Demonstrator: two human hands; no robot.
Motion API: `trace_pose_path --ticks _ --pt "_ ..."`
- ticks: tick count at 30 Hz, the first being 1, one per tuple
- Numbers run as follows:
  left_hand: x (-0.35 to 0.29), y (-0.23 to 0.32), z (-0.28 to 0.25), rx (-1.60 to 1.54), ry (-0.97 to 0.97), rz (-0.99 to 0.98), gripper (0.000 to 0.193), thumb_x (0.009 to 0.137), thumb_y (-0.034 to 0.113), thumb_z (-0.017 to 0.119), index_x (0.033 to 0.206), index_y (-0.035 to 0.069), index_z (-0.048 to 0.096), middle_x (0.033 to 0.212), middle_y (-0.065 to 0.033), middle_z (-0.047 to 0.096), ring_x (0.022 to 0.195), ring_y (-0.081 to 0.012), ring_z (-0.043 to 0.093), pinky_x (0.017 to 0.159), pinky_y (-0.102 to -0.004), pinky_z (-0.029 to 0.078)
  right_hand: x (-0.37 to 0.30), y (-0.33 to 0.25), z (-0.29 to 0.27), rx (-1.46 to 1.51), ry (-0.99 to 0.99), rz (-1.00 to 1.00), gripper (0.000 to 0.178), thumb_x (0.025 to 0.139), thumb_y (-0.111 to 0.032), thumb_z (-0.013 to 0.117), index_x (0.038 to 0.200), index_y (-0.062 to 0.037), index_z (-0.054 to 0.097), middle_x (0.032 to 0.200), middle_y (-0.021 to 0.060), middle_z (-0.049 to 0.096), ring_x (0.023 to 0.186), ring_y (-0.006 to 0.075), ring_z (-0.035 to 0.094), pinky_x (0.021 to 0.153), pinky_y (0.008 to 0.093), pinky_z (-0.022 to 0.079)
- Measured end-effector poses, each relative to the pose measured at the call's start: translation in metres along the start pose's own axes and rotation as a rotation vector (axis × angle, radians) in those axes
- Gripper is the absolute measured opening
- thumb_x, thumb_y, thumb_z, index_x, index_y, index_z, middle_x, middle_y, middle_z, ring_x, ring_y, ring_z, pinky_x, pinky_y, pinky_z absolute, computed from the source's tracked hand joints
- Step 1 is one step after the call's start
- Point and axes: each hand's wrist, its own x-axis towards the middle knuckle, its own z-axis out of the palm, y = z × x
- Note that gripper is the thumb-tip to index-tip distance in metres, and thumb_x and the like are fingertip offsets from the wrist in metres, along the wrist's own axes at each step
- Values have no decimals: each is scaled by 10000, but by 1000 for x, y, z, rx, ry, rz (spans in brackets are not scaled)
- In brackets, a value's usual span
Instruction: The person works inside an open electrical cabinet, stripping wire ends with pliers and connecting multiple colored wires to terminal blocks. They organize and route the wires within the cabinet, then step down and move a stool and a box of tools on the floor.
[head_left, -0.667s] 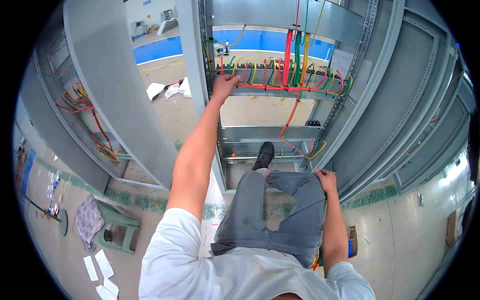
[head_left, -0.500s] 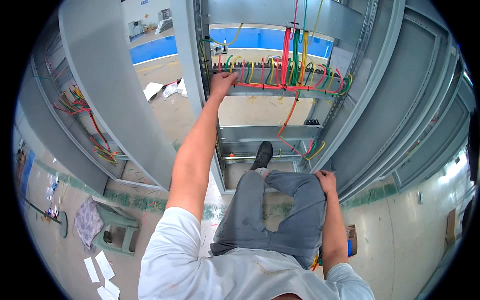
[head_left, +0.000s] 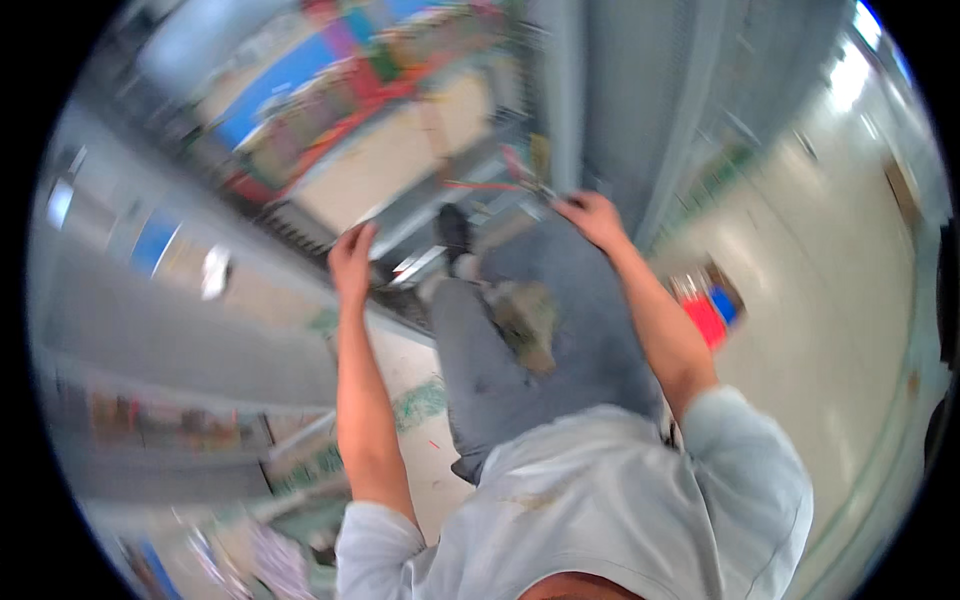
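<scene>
My left hand (head_left: 353, 262) is raised in front of the cabinet's lower left frame, its fingers bent and blurred. Whether it touches the frame or holds anything is unclear. Over my knee, close to the cabinet's right upright, is my right hand (head_left: 592, 218), thumb side toward the cabinet; blur hides what its fingertips do. Red, green and yellow wires (head_left: 375, 85) run in a smeared bundle across the open grey cabinet above my hands. A loose red wire (head_left: 485, 185) crosses the lower part, near my right fingertips.
My dark shoe (head_left: 453, 228) is inside the cabinet's base. A grey side panel (head_left: 640, 120) rises on the right. On the floor beyond my right arm stands an open box (head_left: 725, 295) with red and blue things in it. A green stool (head_left: 310, 525) is at lower left.
The whole view has swung and tilted, with strong blur. My left hand has left the wire row and come down and nearer. My right hand has moved forward from the side of my knee.
</scene>
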Motion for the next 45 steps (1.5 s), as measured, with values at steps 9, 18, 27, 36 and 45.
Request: trace_pose_path --ticks 9,18,27,36,45 --pt "-176 -98 84 187 -308 12 658 961 320 733 1503 12 519 1632 -269 362 1531 -380 333 1243 -444 267 -167 266 42 -211 -218 280 517 991 -471 627 1175 1 734 1005 214 750 899 272 715 815 423 548" --pt "-180 -123 49 238 -138 -55 631 965 278 735 1495 6 525 1636 -262 358 1533 -359 337 1240 -429 284 -278 332 39 -484 -508 667 521 1000 -465 622 1173 14 728 1038 214 746 939 272 703 856 416 534" --pt "-169 -120 60 233 -119 -51 620 946 291 746 1475 31 554 1615 -253 399 1516 -381 364 1227 -437 315 -279 325 35 -447 -403 690 525 1009 -460 618 1171 28 723 1070 214 742 979 272 691 897 408 520" --pt "-186 -114 46 266 -15 -73 619 905 317 769 1435 48 597 1576 -260 445 1470 -395 424 1216 -448 341 -252 333 44 -452 -415 601 530 1018 -455 613 1169 42 717 1102 215 738 1019 272 679 938 401 505" --pt "-209 -84 -7 506 179 -93 646 872 366 791 1414 67 608 1560 -235 466 1449 -427 421 1201 -474 363 -144 316 74 -22 -170 540 534 1028 -450 608 1167 55 712 1135 215 734 1059 272 667 979 394 491"
